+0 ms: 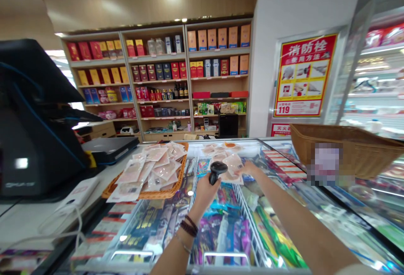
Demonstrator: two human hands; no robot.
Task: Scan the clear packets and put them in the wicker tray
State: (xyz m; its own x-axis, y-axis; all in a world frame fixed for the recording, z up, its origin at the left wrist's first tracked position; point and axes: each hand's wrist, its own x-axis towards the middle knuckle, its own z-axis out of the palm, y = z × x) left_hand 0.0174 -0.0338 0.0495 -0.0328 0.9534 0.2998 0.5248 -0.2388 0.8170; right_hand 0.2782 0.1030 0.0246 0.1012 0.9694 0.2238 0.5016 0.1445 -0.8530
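Below me, the glass-topped freezer (202, 269) is packed with bright packages. My left hand (203, 193) is closed around a black scanner (217, 172), held just above the glass. My right hand (251, 168) reaches out, fingers on a pale packet (232, 166) lying on the lid; I cannot tell whether they pinch it. To the left, a wicker tray (142, 196) holds more packets (154, 161), with a terminal (34, 119) beyond it. A wicker basket (353, 153) sits right, and stocked shelves (158, 77) stand farther back.
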